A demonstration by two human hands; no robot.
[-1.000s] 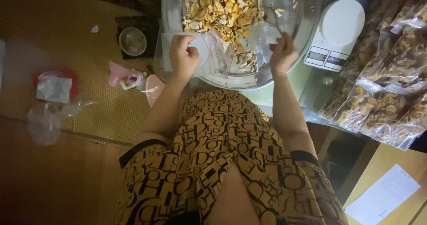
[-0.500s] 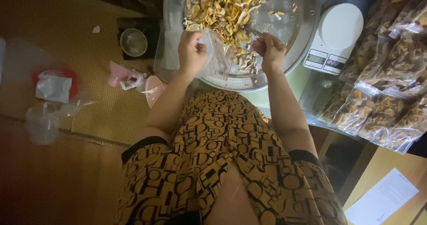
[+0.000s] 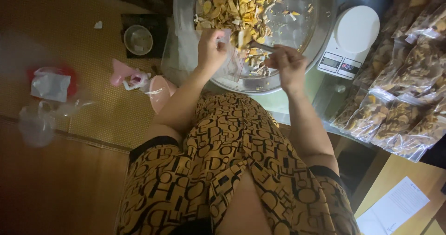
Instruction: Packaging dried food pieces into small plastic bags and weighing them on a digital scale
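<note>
The landmark is the large round shiny metal basin, which sits at the top centre of the head view and holds a heap of pale yellow and tan dried slices.

The left hand is over the near left part of the basin. Its fingers are closed on the mouth of a small clear plastic bag, which hangs over the basin's near rim.

The right hand is over the near right part of the basin, just beside the bag. Its fingers are curled around the handle of a thin metal scoop. The scoop's tip points left to the bag's mouth and carries a few slices.

Right of the basin, touching or almost touching its rim, stands a white digital kitchen scale with a round platform. Further right of the basin lies a pile of filled clear plastic bags of dried slices.

Left of the basin, on the woven yellow-brown mat, stands a small round metal cup on a black square base. Below that lies a crumpled pink plastic wrapper. Well to the left of the basin lies a red and white packet.
</note>
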